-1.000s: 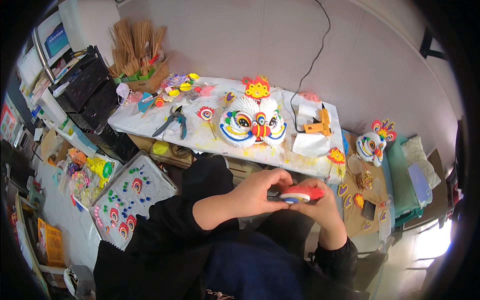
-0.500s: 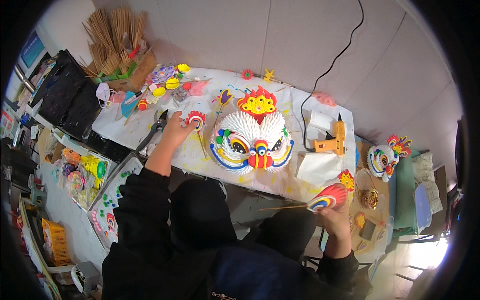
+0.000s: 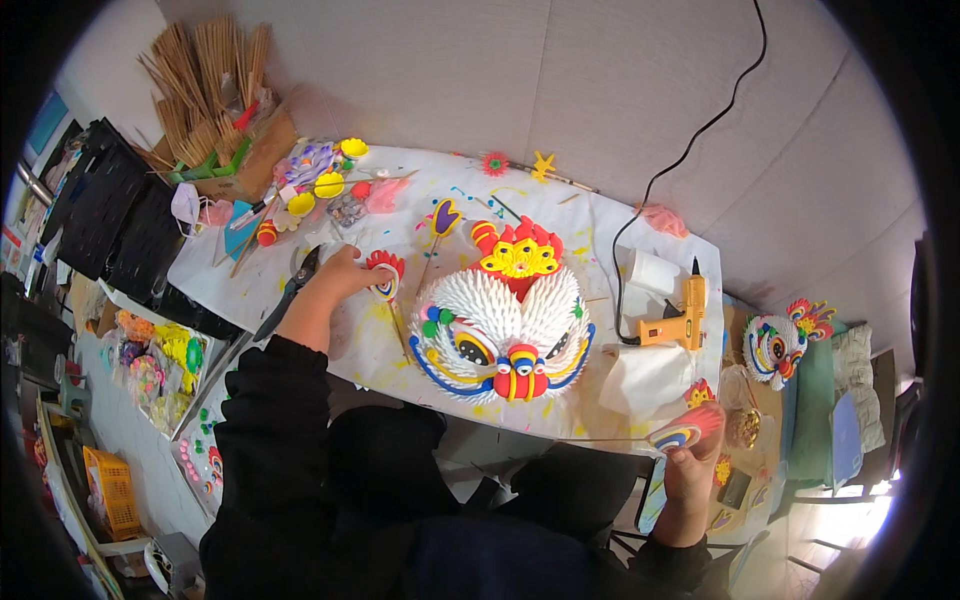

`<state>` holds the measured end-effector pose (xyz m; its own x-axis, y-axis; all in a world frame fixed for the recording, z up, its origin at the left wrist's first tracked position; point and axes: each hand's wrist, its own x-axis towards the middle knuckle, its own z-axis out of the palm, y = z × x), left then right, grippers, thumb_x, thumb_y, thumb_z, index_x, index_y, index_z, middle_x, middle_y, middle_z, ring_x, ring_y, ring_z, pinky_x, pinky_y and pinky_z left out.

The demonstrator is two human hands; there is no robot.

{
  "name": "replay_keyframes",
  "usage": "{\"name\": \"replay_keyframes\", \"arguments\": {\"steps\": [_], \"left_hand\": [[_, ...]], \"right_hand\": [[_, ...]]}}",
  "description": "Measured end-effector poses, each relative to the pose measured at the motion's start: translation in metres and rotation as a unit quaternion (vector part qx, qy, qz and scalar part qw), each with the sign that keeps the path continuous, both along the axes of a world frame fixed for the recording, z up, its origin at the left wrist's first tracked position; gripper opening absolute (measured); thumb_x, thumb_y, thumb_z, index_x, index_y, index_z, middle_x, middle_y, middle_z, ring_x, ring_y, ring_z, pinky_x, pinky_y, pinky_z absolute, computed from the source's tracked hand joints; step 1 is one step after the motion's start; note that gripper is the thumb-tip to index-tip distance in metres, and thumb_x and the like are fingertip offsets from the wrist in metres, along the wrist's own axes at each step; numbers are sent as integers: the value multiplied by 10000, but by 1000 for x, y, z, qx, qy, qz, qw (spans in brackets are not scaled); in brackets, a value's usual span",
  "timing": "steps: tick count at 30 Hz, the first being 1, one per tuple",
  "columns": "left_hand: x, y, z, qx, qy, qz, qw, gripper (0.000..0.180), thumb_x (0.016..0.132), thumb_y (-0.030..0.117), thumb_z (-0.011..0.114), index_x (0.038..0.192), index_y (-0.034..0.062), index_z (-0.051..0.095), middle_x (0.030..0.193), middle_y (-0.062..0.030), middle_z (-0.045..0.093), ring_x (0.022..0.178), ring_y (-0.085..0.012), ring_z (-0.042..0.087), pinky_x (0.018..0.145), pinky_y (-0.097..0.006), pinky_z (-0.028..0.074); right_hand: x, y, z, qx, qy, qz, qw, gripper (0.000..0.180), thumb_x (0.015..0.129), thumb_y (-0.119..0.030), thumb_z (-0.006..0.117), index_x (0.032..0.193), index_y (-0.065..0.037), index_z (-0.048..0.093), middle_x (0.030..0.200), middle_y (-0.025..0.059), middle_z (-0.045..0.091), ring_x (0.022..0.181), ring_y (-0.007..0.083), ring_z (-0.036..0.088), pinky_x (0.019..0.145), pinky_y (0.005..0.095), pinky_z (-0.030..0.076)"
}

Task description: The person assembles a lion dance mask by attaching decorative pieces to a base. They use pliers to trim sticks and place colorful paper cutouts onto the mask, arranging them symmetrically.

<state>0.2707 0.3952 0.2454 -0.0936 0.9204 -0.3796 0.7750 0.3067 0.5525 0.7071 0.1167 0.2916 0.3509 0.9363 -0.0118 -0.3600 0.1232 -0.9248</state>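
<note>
A lion-head figure [image 3: 500, 335] with white layered spikes, a red nose and a red-yellow crest lies at the table's middle. To its left, my left hand [image 3: 340, 285] has its fingertips closed on a small red, white and blue clay ornament [image 3: 384, 268] on a thin stick. At the table's front right, my right hand [image 3: 690, 475] grips a larger fan-shaped clay ornament [image 3: 677, 436] banded in red, white, yellow and blue. Its stick points left. Behind the lion head lies a purple-and-yellow heart-shaped piece [image 3: 445, 215] on a stick.
An orange glue gun [image 3: 680, 320] with a black cord rests at the table's right. Pliers [image 3: 290, 290] lie beside my left hand. Yellow cups [image 3: 328, 185] and a box of wooden sticks [image 3: 240, 165] stand back left. Another lion head [image 3: 775, 350] sits far right.
The view has shifted, so the table sits lower in the picture. My right hand has moved closer to the table's front right edge with the fan-shaped ornament. My left hand stays at the small one.
</note>
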Motion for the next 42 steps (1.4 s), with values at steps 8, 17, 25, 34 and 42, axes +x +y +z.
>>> {"name": "replay_keyframes", "arguments": {"steps": [8,17,25,34,42], "left_hand": [[4,5,-10,0,31,-36,999,856,495,356,821,1180,1,451,1082,-186,543,905,-245,586,741,-328,493],[6,0,8,-76,15,-16,997,906,513,314,820,1234,-1,371,1023,-152,574,717,-186,605,563,-300,489],[9,5,-7,-51,44,22,997,773,566,215,771,1213,13,397,971,-120,580,658,-167,574,535,-292,464],[-5,-8,-5,-28,-178,54,982,632,650,154,697,1211,25,437,793,-65,571,591,-134,512,523,-250,407],[-19,-23,5,-64,-385,18,921,375,785,61,534,1157,45,482,974,-60,603,843,-154,593,676,-259,472]], "right_hand": [[2,4,-7,-6,12,9,1000,819,558,-49,821,1210,-71,326,946,39,531,861,163,567,759,266,482],[-1,3,-6,-8,-4,-4,1000,813,566,-53,812,1212,-70,319,935,49,539,859,165,567,770,271,472],[5,-11,-11,-10,25,3,1000,804,569,-16,795,1216,-80,322,936,46,544,863,166,569,775,275,473],[24,-42,-19,-1,57,-7,998,797,576,14,782,1217,-93,320,951,68,547,875,199,580,782,319,493],[31,-66,-31,6,67,35,997,710,674,53,724,1232,-105,314,1068,68,523,982,154,540,836,307,466]]}}
